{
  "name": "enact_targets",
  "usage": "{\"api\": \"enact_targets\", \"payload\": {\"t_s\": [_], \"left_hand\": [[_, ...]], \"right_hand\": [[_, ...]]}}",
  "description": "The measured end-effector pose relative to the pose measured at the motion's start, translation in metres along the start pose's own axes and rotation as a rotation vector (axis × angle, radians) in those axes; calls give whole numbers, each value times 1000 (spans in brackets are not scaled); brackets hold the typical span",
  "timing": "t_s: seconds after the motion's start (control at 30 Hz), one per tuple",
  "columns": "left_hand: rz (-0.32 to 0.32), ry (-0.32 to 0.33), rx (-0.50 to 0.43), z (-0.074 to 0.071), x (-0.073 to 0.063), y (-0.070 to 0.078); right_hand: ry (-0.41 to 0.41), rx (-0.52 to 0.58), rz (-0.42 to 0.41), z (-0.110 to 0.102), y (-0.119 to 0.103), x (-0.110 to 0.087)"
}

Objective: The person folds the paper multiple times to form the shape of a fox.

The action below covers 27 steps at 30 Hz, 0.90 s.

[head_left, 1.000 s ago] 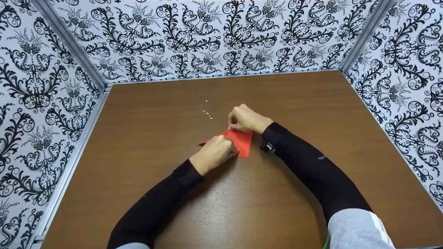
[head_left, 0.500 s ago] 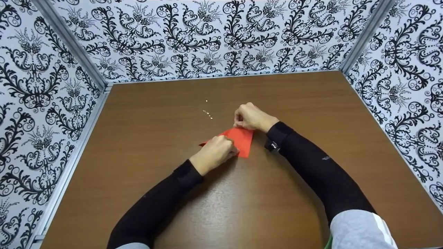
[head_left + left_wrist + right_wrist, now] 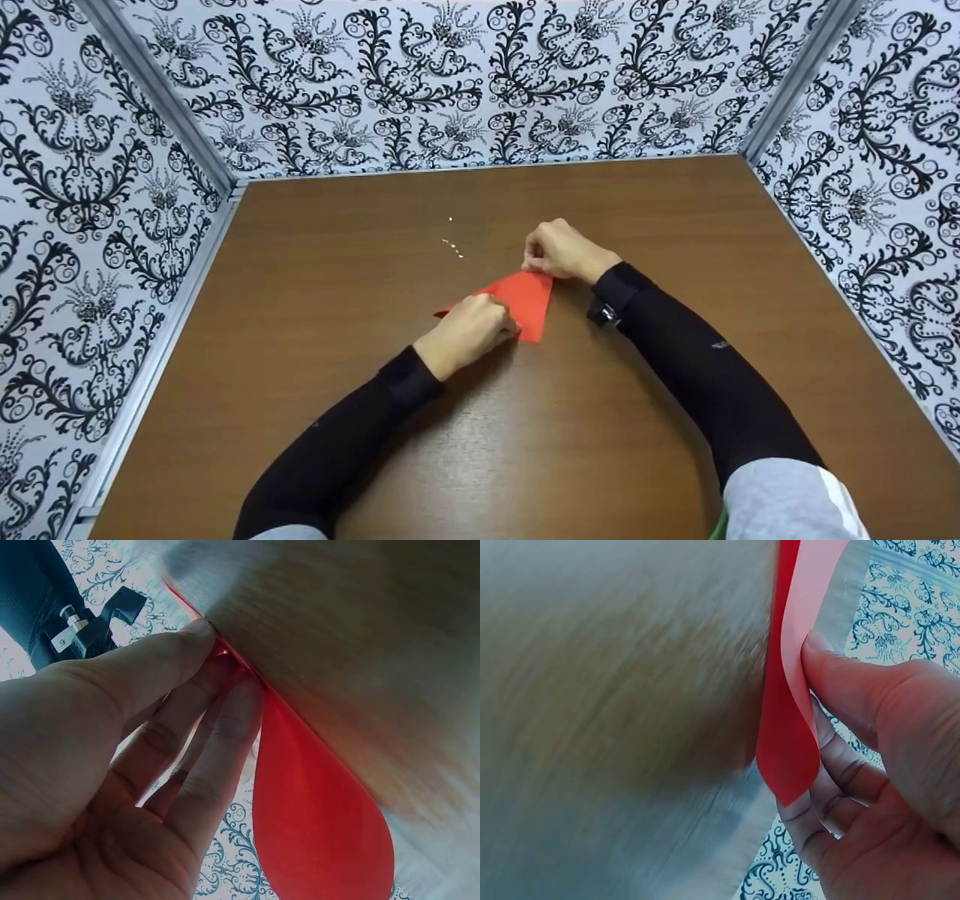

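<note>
A sheet of red paper (image 3: pixel 529 300), folded over on itself, lies on the brown table between both hands. My left hand (image 3: pixel 466 335) holds it down at the near side; in the left wrist view the thumb and fingers (image 3: pixel 217 742) meet at the paper's edge, and a rounded loop of the paper (image 3: pixel 322 817) bulges beside them. At the far right corner, my right hand (image 3: pixel 566 250) grips the paper. In the right wrist view its thumb lies on the upper layer of the curved fold (image 3: pixel 791 742), the other fingers behind it.
Small white specks (image 3: pixel 453 246) lie on the wooden table (image 3: pixel 337 247) beyond the paper. Patterned black-and-white walls (image 3: pixel 420 82) with grey metal corner posts close off the back and sides. A small dark device (image 3: pixel 604 313) is strapped at the right wrist.
My right hand has slid right and slightly away along the paper's far edge, uncovering more of the red sheet. The left hand has stayed in place.
</note>
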<state>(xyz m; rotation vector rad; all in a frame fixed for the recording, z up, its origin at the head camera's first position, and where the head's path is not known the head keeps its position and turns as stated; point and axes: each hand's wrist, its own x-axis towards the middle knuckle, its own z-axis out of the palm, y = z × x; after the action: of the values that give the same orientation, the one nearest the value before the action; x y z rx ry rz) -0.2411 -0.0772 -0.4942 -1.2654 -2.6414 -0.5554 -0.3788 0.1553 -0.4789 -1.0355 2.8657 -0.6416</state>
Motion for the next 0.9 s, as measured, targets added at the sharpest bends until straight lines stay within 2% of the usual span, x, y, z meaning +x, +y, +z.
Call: {"api": "enact_targets", "payload": {"t_s": [0.17, 0.4, 0.6, 0.9], "left_hand": [[-3, -7, 28, -1, -1, 1], [-3, -18, 56, -1, 0, 1], [8, -5, 48, 0, -1, 1], [-11, -11, 28, 0, 0, 1]], "right_hand": [[8, -4, 5, -2, 6, -2], [1, 3, 58, -7, 15, -6], [21, -6, 70, -9, 27, -10], [55, -20, 109, -14, 41, -15]]}}
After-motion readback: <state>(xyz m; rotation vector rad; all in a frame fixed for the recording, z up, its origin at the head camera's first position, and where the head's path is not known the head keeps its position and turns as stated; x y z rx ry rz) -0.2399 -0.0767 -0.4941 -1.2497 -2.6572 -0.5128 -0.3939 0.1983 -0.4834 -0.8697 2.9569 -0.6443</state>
